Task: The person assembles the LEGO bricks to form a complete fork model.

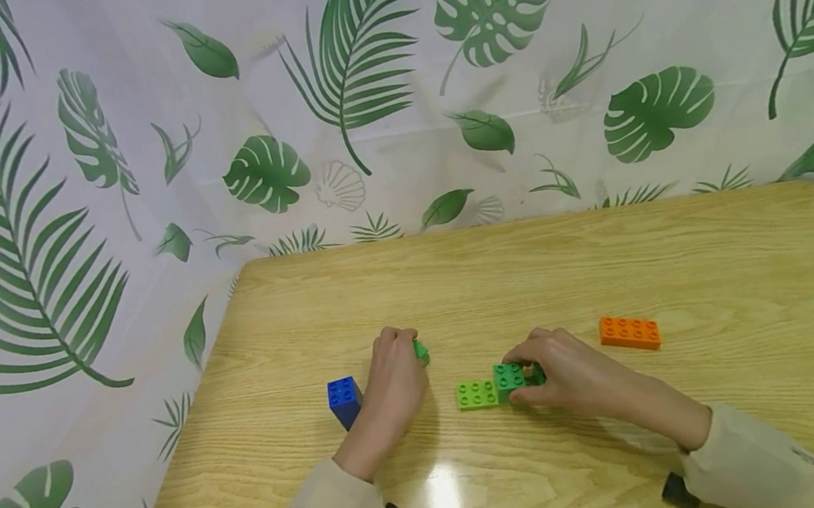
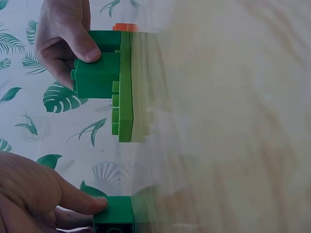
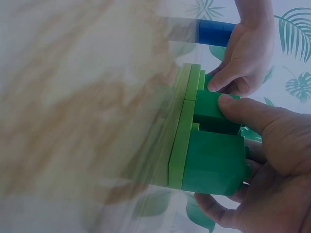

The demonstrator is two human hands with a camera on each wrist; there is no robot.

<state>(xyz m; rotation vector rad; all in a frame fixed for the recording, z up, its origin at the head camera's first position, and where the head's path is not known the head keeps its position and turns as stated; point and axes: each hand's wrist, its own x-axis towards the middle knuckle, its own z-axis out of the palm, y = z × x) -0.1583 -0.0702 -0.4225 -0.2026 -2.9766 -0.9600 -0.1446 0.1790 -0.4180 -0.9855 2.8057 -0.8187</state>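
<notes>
My left hand (image 1: 399, 370) pinches a small green block (image 1: 422, 353) at the table; in the left wrist view the thumb lies on that green block's side. To its right, a light green flat brick (image 1: 476, 395) lies on the table with green blocks standing on it. My right hand (image 1: 567, 368) grips a green studded block (image 1: 509, 380) on this brick. In the right wrist view the thumb touches a green block (image 3: 211, 110), and the fingers reach behind the larger green block (image 3: 214, 162). The right palm partly hides the blocks in the head view.
A tall blue brick (image 1: 345, 399) stands left of the left forearm. An orange brick (image 1: 629, 333) lies beyond the right hand, to the right. The wooden table (image 1: 530, 273) ends at a leaf-patterned cloth (image 1: 398, 179) at the back and left.
</notes>
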